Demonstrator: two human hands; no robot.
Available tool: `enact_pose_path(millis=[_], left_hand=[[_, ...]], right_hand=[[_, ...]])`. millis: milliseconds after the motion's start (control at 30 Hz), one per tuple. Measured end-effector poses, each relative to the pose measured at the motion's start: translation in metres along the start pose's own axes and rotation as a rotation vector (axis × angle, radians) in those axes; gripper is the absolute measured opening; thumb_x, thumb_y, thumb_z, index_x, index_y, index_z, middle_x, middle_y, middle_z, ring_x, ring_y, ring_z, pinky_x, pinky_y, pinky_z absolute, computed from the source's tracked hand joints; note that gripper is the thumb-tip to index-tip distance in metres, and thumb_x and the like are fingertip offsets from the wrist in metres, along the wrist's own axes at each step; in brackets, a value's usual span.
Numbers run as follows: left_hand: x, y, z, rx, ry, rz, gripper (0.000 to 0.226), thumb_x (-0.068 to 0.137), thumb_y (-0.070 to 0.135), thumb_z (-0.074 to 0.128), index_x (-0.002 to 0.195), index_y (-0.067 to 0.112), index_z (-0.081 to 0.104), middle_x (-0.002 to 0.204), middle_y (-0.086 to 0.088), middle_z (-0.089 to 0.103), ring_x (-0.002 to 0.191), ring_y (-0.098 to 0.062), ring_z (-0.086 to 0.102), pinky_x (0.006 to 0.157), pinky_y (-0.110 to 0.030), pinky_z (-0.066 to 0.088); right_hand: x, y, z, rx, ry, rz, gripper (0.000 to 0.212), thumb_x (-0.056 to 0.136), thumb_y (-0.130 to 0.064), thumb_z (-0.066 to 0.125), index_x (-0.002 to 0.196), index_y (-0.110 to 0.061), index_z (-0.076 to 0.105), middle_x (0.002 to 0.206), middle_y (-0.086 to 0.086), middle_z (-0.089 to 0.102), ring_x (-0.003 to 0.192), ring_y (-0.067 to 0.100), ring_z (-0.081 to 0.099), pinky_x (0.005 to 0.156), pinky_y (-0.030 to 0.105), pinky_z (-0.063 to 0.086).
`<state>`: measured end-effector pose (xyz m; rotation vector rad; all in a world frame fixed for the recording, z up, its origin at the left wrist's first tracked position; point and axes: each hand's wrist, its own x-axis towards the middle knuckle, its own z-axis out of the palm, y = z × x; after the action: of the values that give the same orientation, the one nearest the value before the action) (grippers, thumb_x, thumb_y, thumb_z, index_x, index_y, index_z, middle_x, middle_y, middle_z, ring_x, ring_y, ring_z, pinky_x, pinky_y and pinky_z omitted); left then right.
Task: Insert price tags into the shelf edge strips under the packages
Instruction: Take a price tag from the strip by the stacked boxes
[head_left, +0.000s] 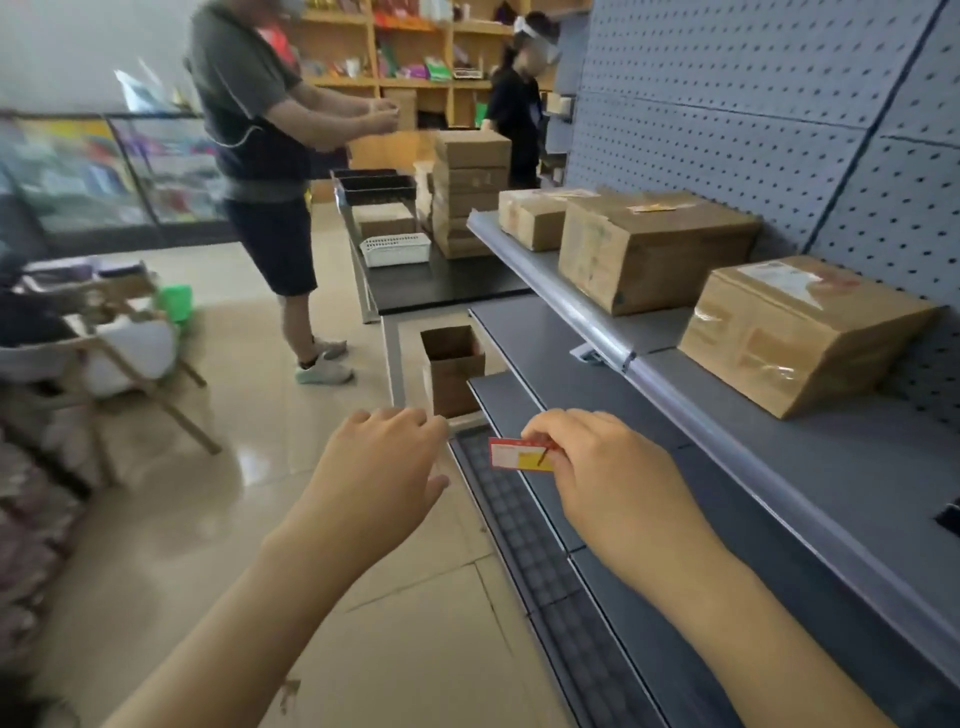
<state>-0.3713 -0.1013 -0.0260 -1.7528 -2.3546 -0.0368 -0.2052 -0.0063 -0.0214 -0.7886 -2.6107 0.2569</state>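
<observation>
Red and yellow card is what I have pinched in my right hand (608, 467): one price tag (522, 455), caught by its right end between thumb and fingertips, its long edge roughly level and its left end sticking out toward nine o'clock. My left hand (379, 467) hangs beside it with nothing in it, fingers loosely spread over the floor. Up at about one o'clock from the tag runs the shelf edge strip (727, 415), a pale grey channel along the front lip of the shelf (810, 457) that carries the cardboard packages (800, 332), three of them in a row, the nearest at two o'clock. The tag is well short of that strip, held over the lower shelves, so none of the insertion is done yet as far as I can judge. The risk is my grip: holding only one end lets the free end sag or twist, and a tilted tag would likely catch on the strip's lip and buckle rather than slide in (thin card creases easily). I could also seat it off to one side of the package it belongs to, since the strip has a joint at about one o'clock (626, 358) where a tag might snag.
</observation>
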Motion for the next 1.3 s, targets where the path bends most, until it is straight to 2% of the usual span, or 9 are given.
enact_pose_path(millis=[200, 300, 367, 500, 600, 800, 933, 1067, 1300], left_hand=[[0.054, -0.073, 0.028, -0.009, -0.006, -0.107, 0.036, 0.090, 0.045, 0.050, 0.121, 0.026, 0.048, 0.120, 0.005, 0.058, 0.109, -0.019, 0.055, 0.091, -0.033, 0.043], [0.092, -0.102, 0.039, -0.003, -0.003, -0.146, 0.036, 0.091, 0.045, 0.050, 0.121, 0.026, 0.048, 0.119, 0.005, 0.058, 0.109, -0.019, 0.055, 0.090, -0.032, 0.042], [0.120, -0.122, 0.043, -0.001, 0.000, -0.173, 0.037, 0.091, 0.045, 0.050, 0.123, 0.026, 0.047, 0.119, 0.005, 0.058, 0.109, -0.019, 0.055, 0.091, -0.031, 0.041], [0.170, -0.160, 0.050, -0.003, -0.008, -0.198, 0.037, 0.090, 0.044, 0.052, 0.123, 0.027, 0.048, 0.118, 0.006, 0.060, 0.108, -0.018, 0.056, 0.090, -0.031, 0.042], [0.202, -0.190, 0.055, -0.008, -0.013, -0.214, 0.038, 0.090, 0.044, 0.052, 0.123, 0.027, 0.048, 0.121, 0.007, 0.058, 0.112, -0.018, 0.054, 0.092, -0.029, 0.040], [0.273, -0.250, 0.076, -0.026, -0.039, -0.199, 0.039, 0.091, 0.044, 0.051, 0.125, 0.027, 0.046, 0.126, 0.006, 0.057, 0.112, -0.019, 0.054, 0.092, -0.031, 0.041], [0.332, -0.292, 0.093, -0.025, -0.048, -0.137, 0.043, 0.092, 0.045, 0.050, 0.130, 0.027, 0.044, 0.129, 0.004, 0.056, 0.115, -0.018, 0.054, 0.098, -0.032, 0.041], [0.391, -0.329, 0.100, -0.049, -0.047, -0.022, 0.043, 0.092, 0.046, 0.049, 0.131, 0.028, 0.041, 0.131, 0.006, 0.053, 0.120, -0.017, 0.050, 0.101, -0.032, 0.039], [0.501, -0.346, 0.129, -0.116, -0.060, 0.159, 0.043, 0.091, 0.047, 0.051, 0.130, 0.031, 0.042, 0.127, 0.008, 0.055, 0.115, -0.014, 0.053, 0.095, -0.030, 0.042]], right_hand=[[0.101, -0.009, 0.045, 0.004, -0.072, -0.067, 0.019, 0.095, -0.019, 0.048, 0.109, -0.031, 0.053, 0.103, -0.009, 0.063, 0.092, 0.013, 0.056, 0.073, 0.027, 0.049], [0.155, -0.004, 0.063, 0.010, -0.108, -0.099, 0.018, 0.095, -0.024, 0.048, 0.111, -0.030, 0.054, 0.105, -0.010, 0.063, 0.089, 0.009, 0.055, 0.064, 0.015, 0.041], [0.192, -0.001, 0.069, 0.031, -0.135, -0.111, 0.020, 0.095, -0.024, 0.049, 0.112, -0.030, 0.055, 0.108, -0.010, 0.063, 0.089, 0.008, 0.055, 0.060, 0.011, 0.034], [0.261, 0.001, 0.082, 0.059, -0.160, -0.140, 0.021, 0.094, -0.023, 0.051, 0.115, -0.028, 0.055, 0.112, -0.008, 0.063, 0.096, 0.010, 0.058, 0.067, 0.013, 0.040], [0.308, 0.002, 0.096, 0.073, -0.167, -0.149, 0.022, 0.095, -0.019, 0.051, 0.115, -0.025, 0.057, 0.112, -0.007, 0.064, 0.094, 0.009, 0.057, 0.059, 0.004, 0.031], [0.397, 0.007, 0.131, 0.064, -0.201, -0.133, 0.022, 0.095, -0.018, 0.050, 0.114, -0.026, 0.057, 0.112, -0.008, 0.063, 0.086, 0.003, 0.049, 0.055, 0.003, 0.028], [0.456, 0.009, 0.156, 0.099, -0.171, -0.044, 0.020, 0.094, -0.018, 0.051, 0.111, -0.028, 0.058, 0.107, -0.010, 0.063, 0.088, 0.008, 0.053, 0.067, 0.015, 0.043], [0.511, 0.017, 0.175, 0.106, -0.157, 0.068, 0.021, 0.091, -0.017, 0.056, 0.108, -0.030, 0.057, 0.107, -0.010, 0.064, 0.093, 0.012, 0.057, 0.075, 0.027, 0.051], [0.571, 0.065, 0.196, 0.103, -0.105, 0.283, 0.017, 0.093, -0.021, 0.051, 0.106, -0.031, 0.057, 0.105, -0.010, 0.064, 0.088, 0.013, 0.060, 0.072, 0.030, 0.053]])
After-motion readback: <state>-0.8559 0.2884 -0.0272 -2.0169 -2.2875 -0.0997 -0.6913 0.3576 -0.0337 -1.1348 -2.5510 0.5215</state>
